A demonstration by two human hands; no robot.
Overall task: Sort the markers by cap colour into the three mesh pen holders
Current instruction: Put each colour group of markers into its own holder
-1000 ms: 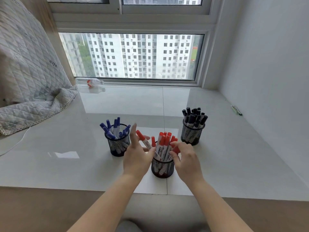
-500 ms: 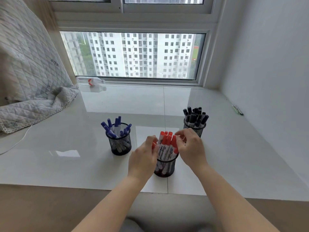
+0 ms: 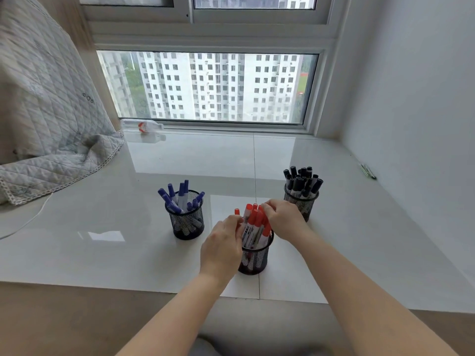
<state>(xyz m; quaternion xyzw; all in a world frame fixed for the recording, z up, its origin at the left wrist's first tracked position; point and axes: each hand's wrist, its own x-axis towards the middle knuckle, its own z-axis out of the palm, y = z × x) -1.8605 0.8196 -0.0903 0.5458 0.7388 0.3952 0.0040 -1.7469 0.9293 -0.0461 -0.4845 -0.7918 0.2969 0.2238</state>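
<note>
Three black mesh pen holders stand on the white tiled sill. The left holder (image 3: 186, 222) contains blue-capped markers (image 3: 180, 196). The far right holder (image 3: 300, 201) is full of black-capped markers (image 3: 303, 179). The near middle holder (image 3: 254, 260) carries red-capped markers (image 3: 254, 222). My left hand (image 3: 222, 247) presses against the left side of the red bunch, fingers curled around one red marker. My right hand (image 3: 282, 218) pinches the red caps at the top right of the bunch.
A quilted grey blanket (image 3: 46, 119) lies at the left with a white cable (image 3: 23, 224) below it. A plastic bottle (image 3: 142, 125) lies by the window. Two small pens (image 3: 367, 170) rest against the right wall. The sill's front edge runs just below the red holder.
Both hands closed in on the red markers: the splayed red marker at the left was pushed upright into the bunch, and my right hand rose to the cap tops.
</note>
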